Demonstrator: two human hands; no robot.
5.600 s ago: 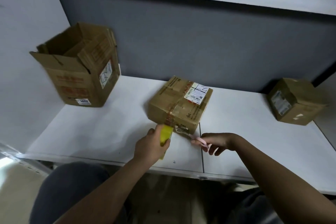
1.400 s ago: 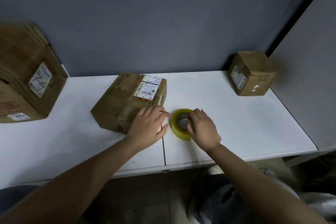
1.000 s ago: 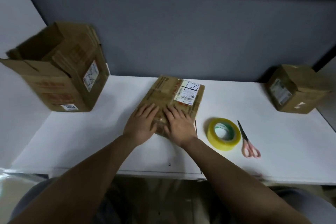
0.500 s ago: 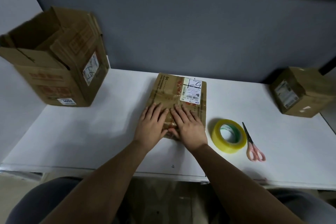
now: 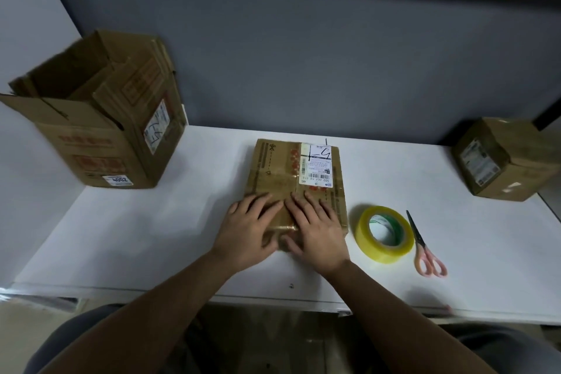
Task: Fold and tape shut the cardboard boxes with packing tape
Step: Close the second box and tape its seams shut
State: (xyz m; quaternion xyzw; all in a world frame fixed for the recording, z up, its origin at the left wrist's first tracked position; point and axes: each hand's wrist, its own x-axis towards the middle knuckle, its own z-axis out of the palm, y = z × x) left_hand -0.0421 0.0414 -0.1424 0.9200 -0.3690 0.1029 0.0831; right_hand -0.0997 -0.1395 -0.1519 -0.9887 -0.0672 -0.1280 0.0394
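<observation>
1. Worktop (image 5: 121,240): white, set against a grey partition. An open-flapped large box (image 5: 100,130) is noted at the back left corner; a small closed box (image 5: 504,161) at the back right corner.
2. Flat box (image 5: 297,179): placed mid-worktop, nearer the front edge, label up. Step judged: fresh tape is being pressed down along its seam.
3. Left hand (image 5: 246,234) and right hand (image 5: 315,234): both are laid flat, fingers straight, side by side on the box's near end; nothing is grasped.
4. Tape roll (image 5: 385,234) and scissors (image 5: 425,249): set just right of the box, untouched.
5. Next, judged: the large box's flaps are to be folded, the roll taken up.
</observation>
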